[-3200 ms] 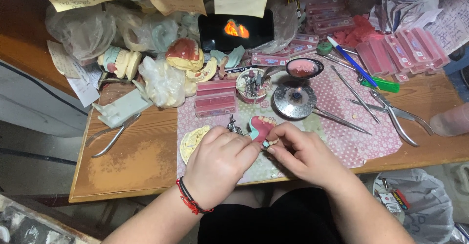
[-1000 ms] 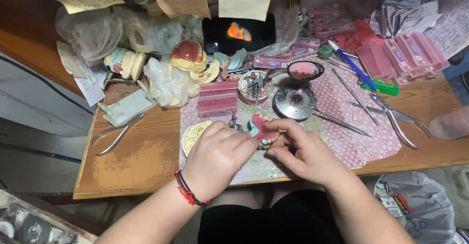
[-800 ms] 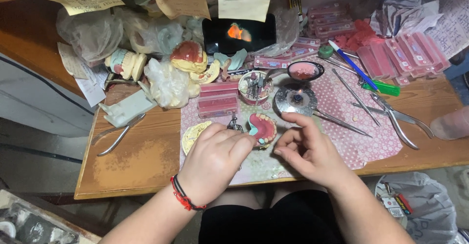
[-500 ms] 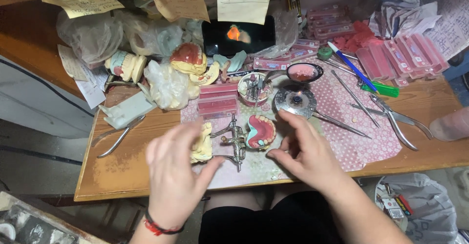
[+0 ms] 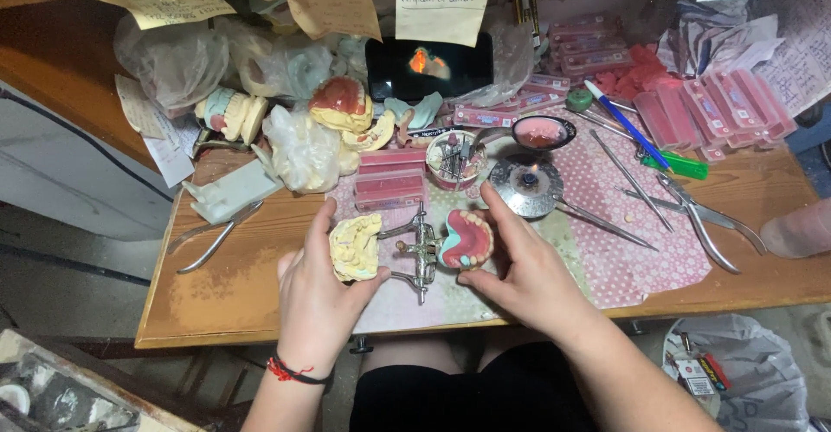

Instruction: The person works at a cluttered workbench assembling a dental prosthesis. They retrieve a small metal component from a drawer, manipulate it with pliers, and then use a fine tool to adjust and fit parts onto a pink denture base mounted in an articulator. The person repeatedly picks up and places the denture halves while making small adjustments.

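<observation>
Toward the lower left of centre, the left hand (image 5: 322,298) was seen cupped around the pale yellow plaster cast (image 5: 355,247), a narrow grip with thumb and fingers on its sides. Between the hands lay the metal articulator (image 5: 419,248), now swung open on the tabletop (image 5: 216,289); half a second before, the left hand had been lifted clear and spread. To the right of centre, the pink denture model (image 5: 466,239) was held lightly by the right hand (image 5: 528,276). Both halves were thus steadied together.
</observation>
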